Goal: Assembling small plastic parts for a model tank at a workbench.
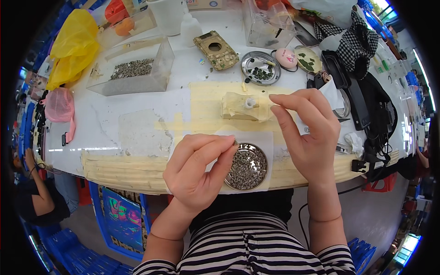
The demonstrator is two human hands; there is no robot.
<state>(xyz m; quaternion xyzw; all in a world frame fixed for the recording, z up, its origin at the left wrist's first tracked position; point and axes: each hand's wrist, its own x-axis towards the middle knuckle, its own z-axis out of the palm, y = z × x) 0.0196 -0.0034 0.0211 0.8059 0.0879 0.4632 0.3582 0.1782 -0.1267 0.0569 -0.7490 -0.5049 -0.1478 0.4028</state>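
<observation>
My left hand [197, 169] is closed in a pinch above a round metal dish [267, 168]. A tiny greyish-green piece [235, 142] shows at its fingertips; its exact kind is too small to make out. The dish holds many small grey metal pieces [245, 176] and rests on a white sheet at the table's near edge. My right hand [311, 133] is raised beside a block wrapped in cream tape [231, 106], with a short whitish tube [250, 103] standing on it. The thumb and forefinger of that hand are slightly apart, and nothing shows between them.
Beyond the block are a tan toy tank hull [216, 51] and a steel dish with dark green pieces [260, 68]. A clear bin [133, 87] of grey pieces stands at left, near a yellow bag [75, 46]. Black cases and cables [357, 101] crowd the right.
</observation>
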